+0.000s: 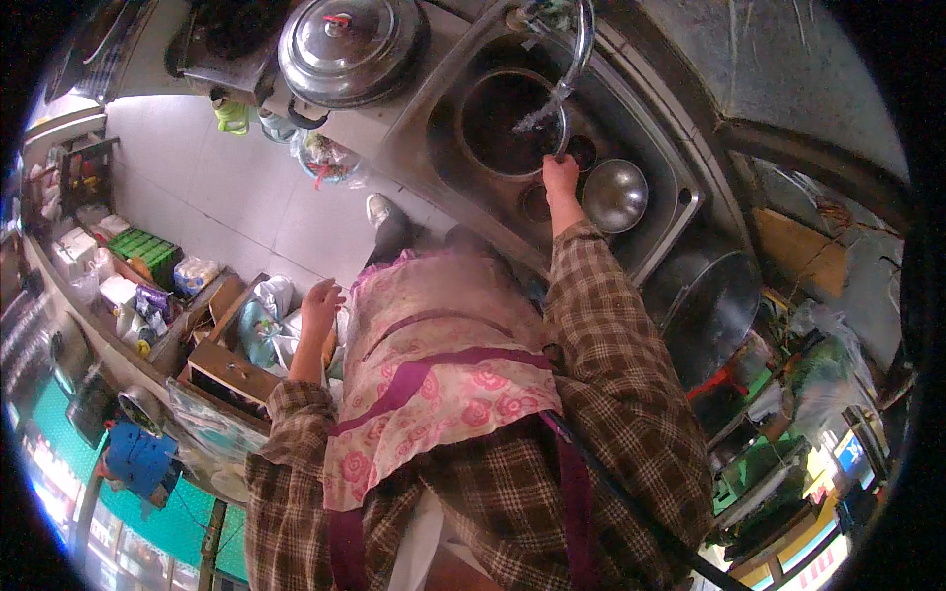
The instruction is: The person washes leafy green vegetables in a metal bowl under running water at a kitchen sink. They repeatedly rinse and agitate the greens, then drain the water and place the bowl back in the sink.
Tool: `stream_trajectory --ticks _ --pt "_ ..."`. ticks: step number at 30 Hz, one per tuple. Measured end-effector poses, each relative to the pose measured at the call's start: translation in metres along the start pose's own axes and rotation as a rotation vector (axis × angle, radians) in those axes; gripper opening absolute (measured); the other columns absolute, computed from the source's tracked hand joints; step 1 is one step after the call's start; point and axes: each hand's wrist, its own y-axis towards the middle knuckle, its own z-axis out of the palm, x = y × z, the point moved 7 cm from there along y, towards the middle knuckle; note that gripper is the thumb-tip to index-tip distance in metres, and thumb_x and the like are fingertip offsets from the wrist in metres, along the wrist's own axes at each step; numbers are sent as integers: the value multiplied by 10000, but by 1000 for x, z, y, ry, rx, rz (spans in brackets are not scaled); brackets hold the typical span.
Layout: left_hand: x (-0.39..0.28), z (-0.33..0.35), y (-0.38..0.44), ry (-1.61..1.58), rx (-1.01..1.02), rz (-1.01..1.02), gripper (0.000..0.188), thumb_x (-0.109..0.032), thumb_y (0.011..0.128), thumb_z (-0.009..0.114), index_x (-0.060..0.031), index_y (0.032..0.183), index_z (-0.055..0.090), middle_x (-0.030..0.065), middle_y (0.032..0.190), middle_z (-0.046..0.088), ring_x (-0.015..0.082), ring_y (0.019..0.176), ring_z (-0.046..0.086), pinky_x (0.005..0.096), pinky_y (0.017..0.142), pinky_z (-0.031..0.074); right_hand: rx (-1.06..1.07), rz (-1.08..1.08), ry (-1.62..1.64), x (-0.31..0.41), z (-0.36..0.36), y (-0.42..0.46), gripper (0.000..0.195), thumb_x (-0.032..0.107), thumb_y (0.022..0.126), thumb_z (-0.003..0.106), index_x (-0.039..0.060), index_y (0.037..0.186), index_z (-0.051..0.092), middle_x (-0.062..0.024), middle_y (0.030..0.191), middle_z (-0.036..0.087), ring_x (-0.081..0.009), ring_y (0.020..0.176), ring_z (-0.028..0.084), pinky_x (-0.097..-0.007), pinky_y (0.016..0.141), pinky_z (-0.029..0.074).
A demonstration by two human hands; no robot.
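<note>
My right hand [562,179] grips the near right edge of a round dark-inside metal pot [502,140] in the stainless steel sink [414,148]. Above the pot a curved chrome faucet [584,37] runs, and its water [538,117] falls into the pot. Just right of my right hand lies a shiny metal bowl [615,196] in the sink. My left hand [322,299] hangs at my side with its fingers apart, holding nothing. Below or behind it is an open wooden drawer [233,369] near white plastic bags [275,295].
A large lidded metal pot [347,48] stands on the counter left of the sink. A large wok-like pan [713,318] leans at the sink's right. Boxes and a green crate [144,255] line the left side. A bagged bin [325,159] sits on the tiled floor [244,185].
</note>
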Motion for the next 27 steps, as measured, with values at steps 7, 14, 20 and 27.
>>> stream_trajectory --ticks 7,14,20,27 --pt "-95 53 1 165 125 232 381 -192 928 538 43 1228 519 137 1072 642 205 874 648 300 768 509 299 569 858 -1 37 -44 197 60 760 617 58 953 581 -71 874 602 -222 755 593 -391 591 488" --pt "-171 111 -18 170 253 370 364 -202 935 527 22 1222 529 120 1080 640 170 956 611 287 835 482 277 444 899 7 10 -64 167 21 759 593 43 921 554 -68 848 580 -219 740 587 -419 631 536" --pt "-219 175 -31 208 432 411 313 -148 978 477 30 1233 516 127 1090 633 191 919 640 305 804 514 238 136 885 -23 -47 -68 184 7 768 576 46 948 565 -71 867 588 -220 782 601 -400 658 553" --pt "-234 237 -34 3 483 302 383 -166 946 514 17 1280 480 120 1053 641 196 879 652 305 784 533 123 482 1086 48 -117 -134 234 12 760 597 22 992 573 -81 881 588 -228 784 599 -406 662 552"
